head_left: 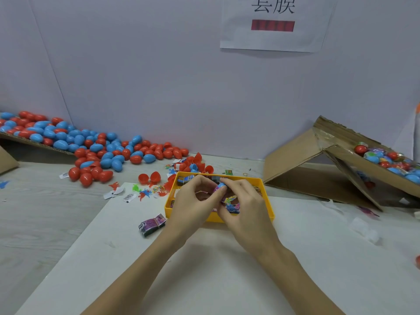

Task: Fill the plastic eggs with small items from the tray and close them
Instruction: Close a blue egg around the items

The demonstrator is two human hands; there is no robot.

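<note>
Only 1 view here, the head cam looking down at the desk point(56, 223). Big heap of red and blue plastic eggs point(95, 148) spills off a cardboard sheet along the far left edge, and a few open red halves point(150, 178) sit loose near the yellow tray point(268, 208). Little rubbery toys point(145, 193) and paper tags lie scattered just left of the tray. A banded bundle of purple packets point(152, 225) sits on the white mat point(204, 269) by the tray's near left corner. At the far right edge, a tipped cardboard box point(329, 160) holds wrapped eggs. White paper sign point(275, 23) on the wall behind.

Both hands meet over the tray and cover most of what's in it. Left hand point(193, 205) has its grip curled, thumb and fingers pinching a blue egg half point(221, 185). Right hand point(245, 205) comes in from the other side, fingertips closed on the same half, with a colourful packet point(231, 201) tucked under its fingers.
</note>
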